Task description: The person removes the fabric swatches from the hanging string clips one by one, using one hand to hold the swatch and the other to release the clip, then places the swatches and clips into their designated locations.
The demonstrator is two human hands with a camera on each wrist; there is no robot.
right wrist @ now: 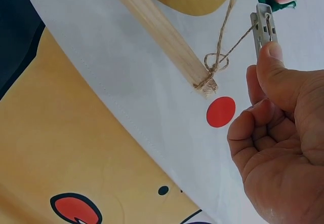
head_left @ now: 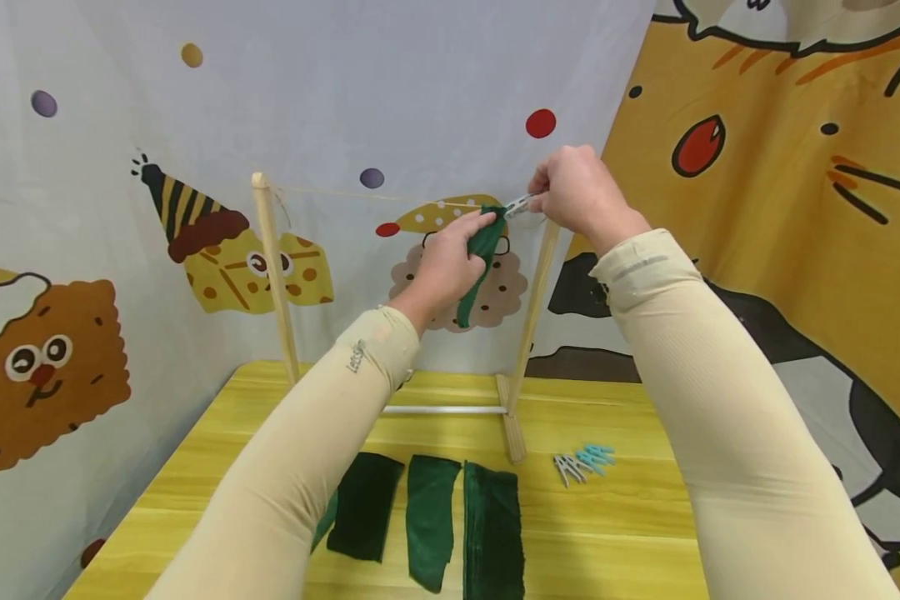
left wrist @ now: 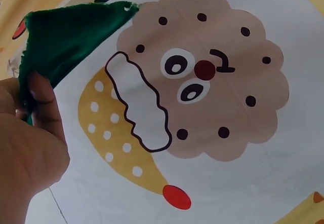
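Observation:
A green cloth point(head_left: 484, 242) hangs at the right part of a thin string point(head_left: 390, 197) tied between two wooden posts. My left hand point(head_left: 444, 265) pinches its upper edge at the string; in the left wrist view the cloth point(left wrist: 66, 41) spreads out past the thumb. Between thumb and fingers, my right hand point(head_left: 581, 193) holds a grey clothespin point(right wrist: 264, 26) by its handle end. The clothespin's tip meets the cloth's top corner beside the left fingertips. Whether its jaws have closed over cloth and string, I cannot tell.
Several green cloths point(head_left: 431, 517) lie on the wooden table point(head_left: 607, 542) below. Right of them are grey clothespins point(head_left: 569, 469) and blue clothespins point(head_left: 595, 456). The right post point(head_left: 536, 308) stands on a wooden foot point(head_left: 513, 433), joined to a white bar point(head_left: 446, 409).

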